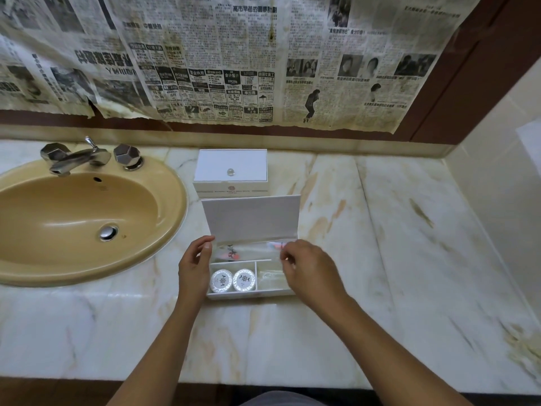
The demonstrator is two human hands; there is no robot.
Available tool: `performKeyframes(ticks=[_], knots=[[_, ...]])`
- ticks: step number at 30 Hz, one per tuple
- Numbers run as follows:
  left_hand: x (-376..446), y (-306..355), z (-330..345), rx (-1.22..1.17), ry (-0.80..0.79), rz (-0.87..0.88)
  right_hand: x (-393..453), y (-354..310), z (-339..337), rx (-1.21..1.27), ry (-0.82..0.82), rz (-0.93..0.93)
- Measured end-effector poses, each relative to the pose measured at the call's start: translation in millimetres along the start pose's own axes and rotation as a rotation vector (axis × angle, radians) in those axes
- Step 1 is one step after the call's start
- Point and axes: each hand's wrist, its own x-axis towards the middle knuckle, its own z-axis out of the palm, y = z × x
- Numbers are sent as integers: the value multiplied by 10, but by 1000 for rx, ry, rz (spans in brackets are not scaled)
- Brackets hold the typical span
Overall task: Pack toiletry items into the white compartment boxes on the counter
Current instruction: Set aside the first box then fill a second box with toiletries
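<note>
A white compartment box (pixel 251 294) lies open on the marble counter, its lid (pixel 251 218) standing up behind it. Two round wrapped soaps (pixel 233 280) fill the front left compartment. A clear packet (pixel 270 278) lies in the front right one. A long clear-wrapped packet (pixel 248 251) sits in the back compartment. My left hand (pixel 194 266) holds the box's left end, thumb and fingers curled at the packet's left end. My right hand (pixel 307 268) pinches the packet's right end. A second white box (pixel 231 171) with a small knob stands closed behind.
A tan oval sink (pixel 73 221) with a chrome tap (pixel 76 156) takes up the counter's left side. Newspaper covers the wall above. A white side wall (pixel 503 177) bounds the counter (pixel 395 244) on the right, and the counter's front edge runs near my arms.
</note>
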Motion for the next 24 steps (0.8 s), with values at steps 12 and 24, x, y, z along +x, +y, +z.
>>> performKeyframes(ticks=[12, 24], knots=[[-5, 27, -24, -12, -13, -12, 44, -19, 371, -120, -342, 80], [15, 32, -25, -85, 10, -80, 585, -98, -95, 293, 93, 189]])
